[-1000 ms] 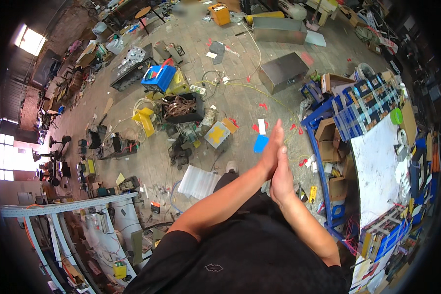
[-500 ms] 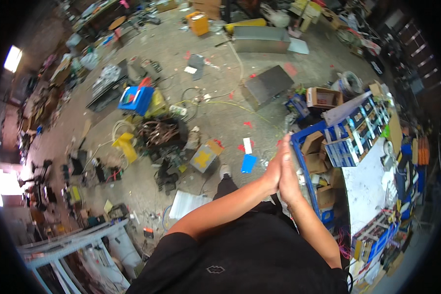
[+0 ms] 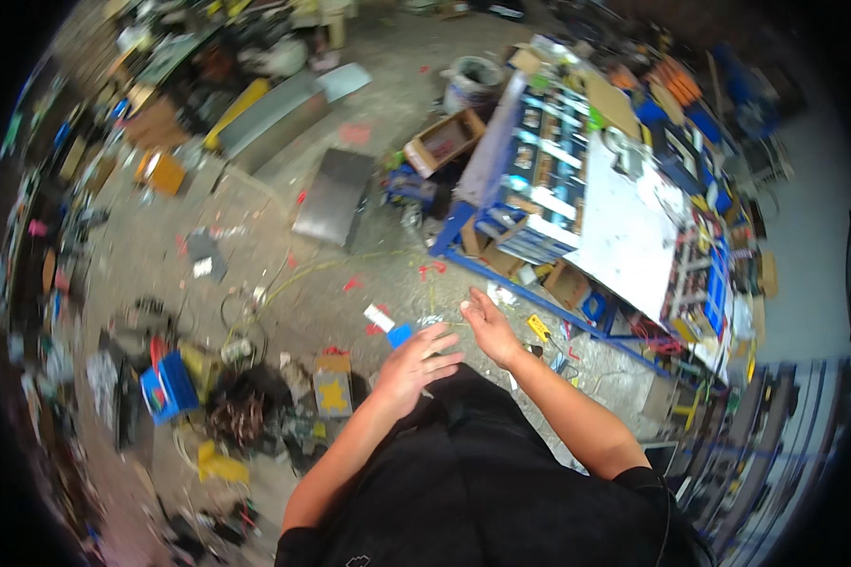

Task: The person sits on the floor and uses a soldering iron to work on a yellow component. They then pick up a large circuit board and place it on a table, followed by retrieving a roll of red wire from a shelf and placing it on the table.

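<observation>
In front of my body my left hand (image 3: 416, 370) hangs with its fingers apart, holding nothing. To its right, a short gap away, my right hand (image 3: 492, 328) is also empty, with its fingers stretched out. Past my left fingers a blue flat piece (image 3: 399, 335) and a white strip (image 3: 379, 317) lie on the concrete floor. The blue metal frame of a workbench (image 3: 577, 321) runs beyond my right hand. A yellow object (image 3: 538, 327) lies near my right forearm. Neither hand touches anything.
The bench has a white top (image 3: 624, 255) with a taped blue carton stack (image 3: 548, 170). A dark box (image 3: 333, 197), an open cardboard box (image 3: 444, 142) and a bucket (image 3: 472, 83) stand beyond. Left are a grey carton (image 3: 333, 392), a blue bin (image 3: 168, 387) and scrap.
My palms were pressed together and have come apart, fingers spreading. The view has swung to the right, so the workbench now sits nearer the middle.
</observation>
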The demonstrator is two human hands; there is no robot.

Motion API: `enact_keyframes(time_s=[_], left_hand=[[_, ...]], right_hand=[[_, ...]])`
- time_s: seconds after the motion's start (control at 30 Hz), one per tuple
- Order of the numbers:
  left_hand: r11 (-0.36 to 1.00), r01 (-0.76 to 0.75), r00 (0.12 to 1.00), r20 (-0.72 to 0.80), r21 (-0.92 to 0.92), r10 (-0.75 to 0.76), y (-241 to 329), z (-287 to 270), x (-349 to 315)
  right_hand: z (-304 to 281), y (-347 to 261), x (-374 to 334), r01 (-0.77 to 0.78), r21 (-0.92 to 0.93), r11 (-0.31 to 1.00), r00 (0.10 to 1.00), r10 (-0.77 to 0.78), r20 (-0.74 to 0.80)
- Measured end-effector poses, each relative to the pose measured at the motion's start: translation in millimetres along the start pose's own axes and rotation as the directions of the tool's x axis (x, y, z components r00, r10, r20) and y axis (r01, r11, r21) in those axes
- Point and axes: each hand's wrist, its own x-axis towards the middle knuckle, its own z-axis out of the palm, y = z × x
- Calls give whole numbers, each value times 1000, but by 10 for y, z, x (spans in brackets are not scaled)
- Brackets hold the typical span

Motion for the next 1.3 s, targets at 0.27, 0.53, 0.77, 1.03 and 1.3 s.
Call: enact_keyframes(time_s=[0.27,0.53,0.77,1.03,1.3], left_hand=[[935,24,950,-300,355,89,326,-151,738],[718,-54,963,-154,694,222,802,218,1923],[623,-134,977,-1,771,211,1710,633,3317],[684,-247,969,156,686,193,2379,1373,5501],[868,-115,990,125,483,62,2304,1568,6849]], right_hand=[[-1204,315,535,32,504,863,803,278,-528],[-1455,573,1050,71,866,496,812,475,-339],[-1495,872,1287,116,976,182,767,609,-204],[-1484,1126,1641,162,984,74,766,619,-173],[-1495,1021,1680,194,976,98,760,614,-213]])
